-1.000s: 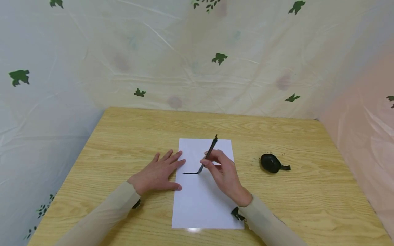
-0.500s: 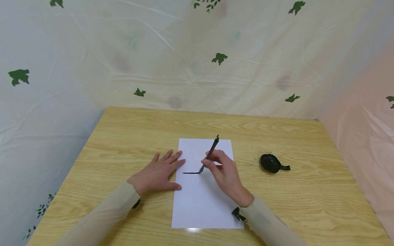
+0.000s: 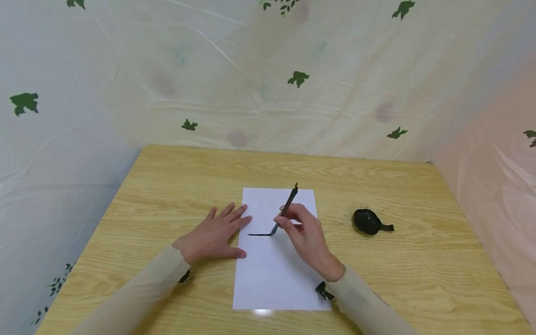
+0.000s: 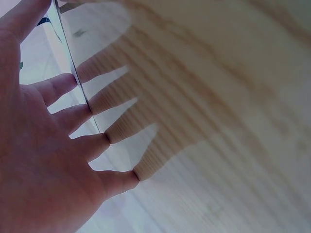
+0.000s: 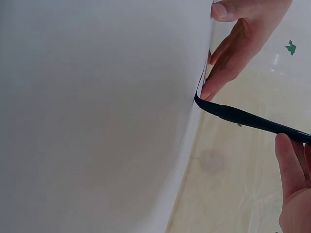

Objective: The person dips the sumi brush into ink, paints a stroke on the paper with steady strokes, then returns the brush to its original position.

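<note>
Brush point(image 3: 288, 202): dark, slim and smooth-handled, held over the middle of the paper, leaning with its upper end away from the person and slightly to the right. Its soft tip is bent against the sheet, as the right wrist view also shows. 1 thin, straight black line point(image 3: 259, 235) runs leftward from the tip.

Paper point(image 3: 276, 279): white, flat, rectangular, long sides pointing away from the person.

Right hand point(image 3: 307, 237): fingers point(image 5: 290, 170) closed in a pinch on the brush handle, well above the tip.

Left hand point(image 3: 213, 239): laid palm down, fingers point(image 4: 92, 145) straight and spread wide, gripping nothing. The thumb and 2 fingertips overlap the left edge of the paper; the other 2 rest on the desk point(image 3: 418, 279).

Dish point(image 3: 367, 222): black, rounded, with 1 short handle pointing right; it sits right of the paper, well apart from it. Dark specks point(image 3: 364, 206) mark the surface just beyond.

Desk: yellowish, wood-grained, glossy near the bottom edge of the paper. Sleeves point(image 3: 134, 293): pale beige. Behind, a pale, creased sheet point(image 3: 234, 70) hangs, printed with green bird shapes point(image 3: 298, 79).
</note>
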The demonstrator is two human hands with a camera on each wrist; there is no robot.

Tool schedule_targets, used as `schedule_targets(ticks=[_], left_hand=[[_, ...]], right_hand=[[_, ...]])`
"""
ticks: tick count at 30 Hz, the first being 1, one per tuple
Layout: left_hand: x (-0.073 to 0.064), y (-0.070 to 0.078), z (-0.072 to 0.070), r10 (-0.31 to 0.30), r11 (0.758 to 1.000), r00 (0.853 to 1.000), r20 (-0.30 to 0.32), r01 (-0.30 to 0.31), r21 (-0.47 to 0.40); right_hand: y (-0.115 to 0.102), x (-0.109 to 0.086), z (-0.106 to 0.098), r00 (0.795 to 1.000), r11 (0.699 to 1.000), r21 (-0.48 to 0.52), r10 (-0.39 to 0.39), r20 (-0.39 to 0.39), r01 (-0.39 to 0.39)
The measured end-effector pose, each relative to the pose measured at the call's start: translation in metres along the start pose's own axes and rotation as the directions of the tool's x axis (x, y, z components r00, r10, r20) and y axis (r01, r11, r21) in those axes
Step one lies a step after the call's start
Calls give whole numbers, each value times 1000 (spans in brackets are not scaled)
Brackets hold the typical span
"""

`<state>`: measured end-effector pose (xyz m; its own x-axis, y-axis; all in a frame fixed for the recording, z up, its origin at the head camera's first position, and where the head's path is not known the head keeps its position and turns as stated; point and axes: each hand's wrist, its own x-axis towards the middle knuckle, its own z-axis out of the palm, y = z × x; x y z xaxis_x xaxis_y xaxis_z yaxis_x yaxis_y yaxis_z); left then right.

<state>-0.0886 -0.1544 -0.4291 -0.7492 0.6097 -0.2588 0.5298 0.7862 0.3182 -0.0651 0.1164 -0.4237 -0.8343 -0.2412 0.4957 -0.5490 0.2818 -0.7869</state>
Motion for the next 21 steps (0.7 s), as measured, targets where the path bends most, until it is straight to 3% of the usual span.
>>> schedule_targets(ticks=[21], left_hand=[[0,0,0,4,1000,1000,1,-4,-6]], right_hand=[[0,-2,-4,1000,1000,6,-3,-9,3]])
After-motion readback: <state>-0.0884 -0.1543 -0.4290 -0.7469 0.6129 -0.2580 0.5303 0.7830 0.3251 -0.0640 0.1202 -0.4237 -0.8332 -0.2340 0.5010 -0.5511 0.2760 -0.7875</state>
